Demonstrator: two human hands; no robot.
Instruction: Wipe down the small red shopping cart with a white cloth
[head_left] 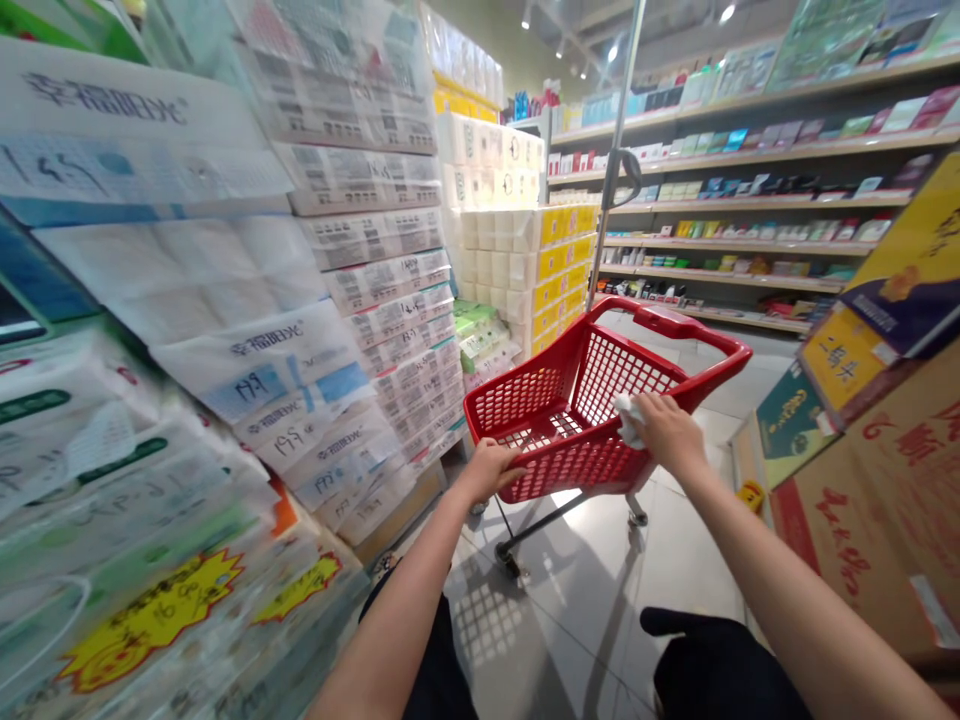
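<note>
In the middle of the view stands a red shopping cart (585,455) with a perforated plastic basket on grey metal legs. Its handle (675,325) points to the far right, away from me. At the cart's near left corner, my left hand (489,470) is closed around the basket rim. My right hand (667,430) presses a crumpled white cloth (628,420), perhaps a tissue, on the near side rim of the basket. The fingers of the right hand are bent over that cloth. Nothing but the wire base shows inside the basket.
Tall stacks of packaged tissue paper (375,230) line the left side. Cardboard boxes (855,540) stand close on the right. Behind the cart rises a glass door edge with a grey handle (624,178), and stocked shelves (750,195) lie beyond. Pale floor tiles (555,610) run beneath.
</note>
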